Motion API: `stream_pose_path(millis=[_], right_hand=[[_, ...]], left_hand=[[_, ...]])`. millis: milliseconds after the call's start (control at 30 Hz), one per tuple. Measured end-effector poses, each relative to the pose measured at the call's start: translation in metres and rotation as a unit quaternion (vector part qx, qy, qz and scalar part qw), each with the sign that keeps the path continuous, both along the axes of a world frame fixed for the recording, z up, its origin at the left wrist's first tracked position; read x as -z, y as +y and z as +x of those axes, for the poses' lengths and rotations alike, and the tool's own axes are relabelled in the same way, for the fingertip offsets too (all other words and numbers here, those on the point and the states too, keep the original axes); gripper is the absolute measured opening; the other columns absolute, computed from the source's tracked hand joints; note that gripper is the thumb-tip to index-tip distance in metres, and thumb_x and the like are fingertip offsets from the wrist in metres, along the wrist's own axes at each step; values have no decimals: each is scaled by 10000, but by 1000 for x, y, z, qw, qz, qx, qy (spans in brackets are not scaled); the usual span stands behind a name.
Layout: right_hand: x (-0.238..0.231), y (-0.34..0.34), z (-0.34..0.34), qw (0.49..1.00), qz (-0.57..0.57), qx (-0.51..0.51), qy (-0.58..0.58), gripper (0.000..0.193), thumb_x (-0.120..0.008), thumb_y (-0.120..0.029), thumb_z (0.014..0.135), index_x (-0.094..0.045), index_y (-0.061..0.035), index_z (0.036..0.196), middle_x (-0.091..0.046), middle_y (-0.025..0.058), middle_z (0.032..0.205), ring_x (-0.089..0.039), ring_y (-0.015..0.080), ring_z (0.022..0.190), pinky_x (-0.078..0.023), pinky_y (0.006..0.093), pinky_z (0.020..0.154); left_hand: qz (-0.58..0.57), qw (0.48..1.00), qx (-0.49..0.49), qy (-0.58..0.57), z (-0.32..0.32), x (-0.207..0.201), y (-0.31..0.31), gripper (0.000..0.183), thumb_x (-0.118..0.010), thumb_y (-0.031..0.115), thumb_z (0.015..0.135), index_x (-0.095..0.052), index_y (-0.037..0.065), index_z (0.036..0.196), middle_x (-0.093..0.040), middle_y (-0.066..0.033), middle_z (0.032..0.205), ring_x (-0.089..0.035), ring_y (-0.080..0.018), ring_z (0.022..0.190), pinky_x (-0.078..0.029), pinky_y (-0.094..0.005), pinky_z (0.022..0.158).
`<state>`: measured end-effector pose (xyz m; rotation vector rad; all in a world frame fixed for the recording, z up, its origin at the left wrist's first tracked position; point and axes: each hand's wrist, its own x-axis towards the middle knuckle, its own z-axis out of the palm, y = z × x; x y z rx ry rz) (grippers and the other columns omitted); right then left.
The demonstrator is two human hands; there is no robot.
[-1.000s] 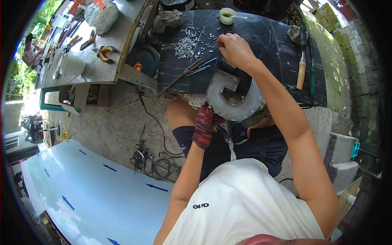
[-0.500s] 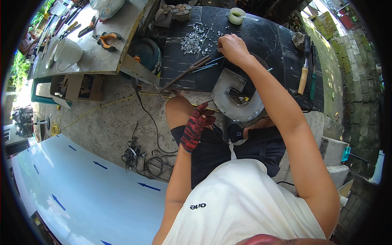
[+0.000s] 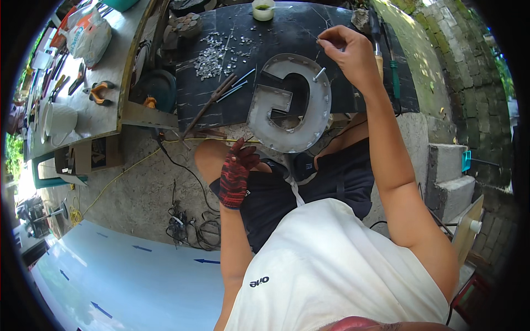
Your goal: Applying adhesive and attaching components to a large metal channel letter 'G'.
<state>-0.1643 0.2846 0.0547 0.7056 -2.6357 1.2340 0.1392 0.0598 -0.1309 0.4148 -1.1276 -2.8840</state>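
My left hand (image 3: 237,176), in a red and black glove, hovers by my left knee. Its fingers are loosely bent and apart, with nothing in them. Bare and raised over the right part of the dark table, my right hand (image 3: 353,55) pinches thumb and forefinger together; anything between them is too small to name. Below it, at the table's front edge, rests a curved, hollow grey metal letter (image 3: 262,118). A short pale rod (image 3: 319,74) stands on its upper right. Small shiny metal pieces (image 3: 212,60) lie piled to the left, near thin blue rods (image 3: 234,91).
A round tub with green contents (image 3: 263,10) sits at the table's far edge. On the right lie a green-handled tool (image 3: 395,77) and a wooden handle (image 3: 379,65). Orange-handled pliers (image 3: 100,92) and a white cup (image 3: 58,119) occupy the left bench. Cables (image 3: 193,229) coil on the floor.
My right hand has moved right, away from the small metal pieces, uncovering the metal letter. The head view has shifted, so the table appears farther left and higher. My left hand stays near the knee.
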Motion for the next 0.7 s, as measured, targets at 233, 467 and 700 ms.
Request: stream_pose_path(millis=[233,467,700], right_hand=[[61,60,33,996,85,2,5,138,-788,-128,823,-766,-57,940,-718,81,860,-661,262,885,-530,378,812],[94,41,40,980,173,14,92,94,-796,-124,787,-766,-94,871,-599,46,1026,-556,258,1049,-439,405,891],[102,32,37,975,179,59,119,77,-769,-120,809,-768,-86,878,-584,55,1026,-545,257,1040,-435,412,886]], left_hand=[[-23,999,38,-3,-10,10,-1,707,-560,511,1022,-394,61,1542,-598,-165,1358,-618,-307,1189,-488,-450,1061],[-88,995,19,-37,-14,3,9,689,-547,526,1022,-417,60,1512,-586,-162,1376,-596,-310,1235,-476,-465,1078],[-85,996,3,-40,-11,-5,10,720,-545,520,1032,-378,32,1535,-606,-165,1326,-631,-290,1182,-504,-437,1060]])
